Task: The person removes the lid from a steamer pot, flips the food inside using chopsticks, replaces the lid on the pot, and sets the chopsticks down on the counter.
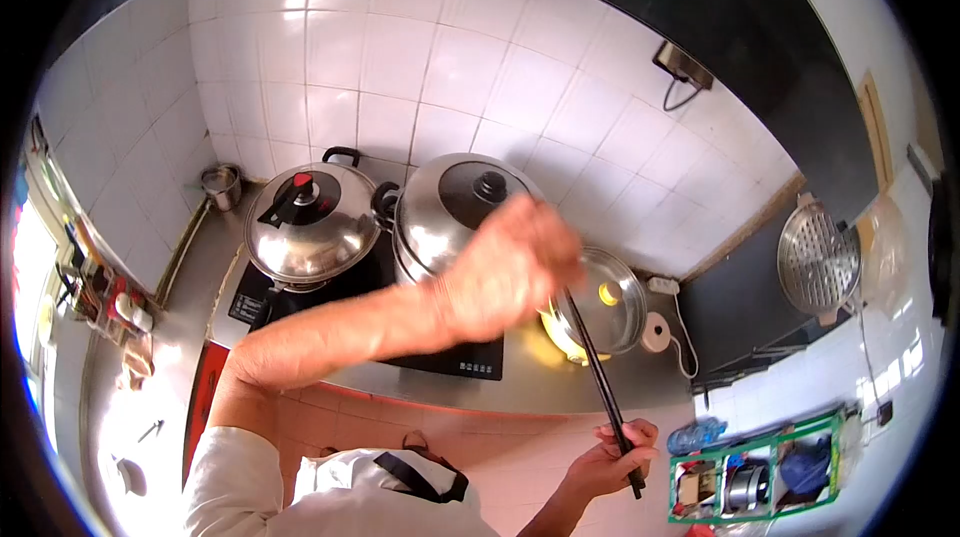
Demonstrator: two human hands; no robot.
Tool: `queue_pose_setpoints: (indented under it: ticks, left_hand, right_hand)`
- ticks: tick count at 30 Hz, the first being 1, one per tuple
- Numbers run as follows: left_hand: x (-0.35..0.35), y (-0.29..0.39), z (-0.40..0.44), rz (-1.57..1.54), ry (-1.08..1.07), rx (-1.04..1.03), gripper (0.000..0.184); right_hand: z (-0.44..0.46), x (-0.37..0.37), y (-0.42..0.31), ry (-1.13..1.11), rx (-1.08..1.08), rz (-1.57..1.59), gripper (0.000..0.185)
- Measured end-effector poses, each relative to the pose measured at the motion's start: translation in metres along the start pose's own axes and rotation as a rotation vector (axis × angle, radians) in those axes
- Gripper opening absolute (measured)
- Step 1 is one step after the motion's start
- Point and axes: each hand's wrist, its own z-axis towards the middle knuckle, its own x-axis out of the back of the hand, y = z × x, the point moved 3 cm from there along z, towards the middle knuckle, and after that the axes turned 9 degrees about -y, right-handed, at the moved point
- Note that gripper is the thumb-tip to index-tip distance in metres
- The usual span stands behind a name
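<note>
My left hand (515, 257) is raised over the hob, slightly blurred, its fingers curled closed; what they hold, if anything, is hidden. Low on the right, my right hand (615, 455) grips dark chopsticks (597, 367) near one end, while their far end reaches up beside my left hand. Behind my left hand stands a large steel pot with a domed lid (440, 202). A glass-lidded pan (620, 312) with a yellow knob sits right of my left hand, and a bright yellow item (565, 335) shows at its left edge.
A lidded wok (325, 237) stands on the black hob (450, 362) at the left. A steel cup (222, 185) is in the back left corner. A white roll-shaped item (656, 333) lies on the right counter. At the right are a hanging strainer (818, 259) and a green crate (775, 515).
</note>
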Motion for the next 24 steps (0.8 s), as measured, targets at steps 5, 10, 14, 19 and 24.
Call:
queue_pose_setpoints:
  ticks: [5, 10, 14, 19, 24]
  left_hand:
    - [-0.05, -0.123, 0.017, 0.335, -0.249, 0.441, 0.032]
    - [-0.076, -0.153, 0.018, 0.208, -0.414, 0.636, 0.05]
    - [-0.085, -0.164, 0.019, 0.24, -0.502, 0.668, 0.058]
    - [-0.1, -0.168, 0.012, 0.261, -0.492, 0.672, 0.06]
    - [-0.105, -0.167, 0.011, 0.22, -0.467, 0.672, 0.056]
  right_hand:
    - [-0.016, 0.026, 0.005, 0.148, -0.15, 0.186, 0.069]
    - [-0.029, 0.047, 0.008, 0.211, -0.289, 0.119, 0.072]
    - [-0.027, 0.059, 0.012, 0.154, -0.24, 0.197, 0.069]
    - [-0.025, 0.058, 0.018, 0.248, -0.302, 0.375, 0.057]
    - [-0.026, 0.051, 0.029, 0.32, -0.414, 0.385, 0.049]
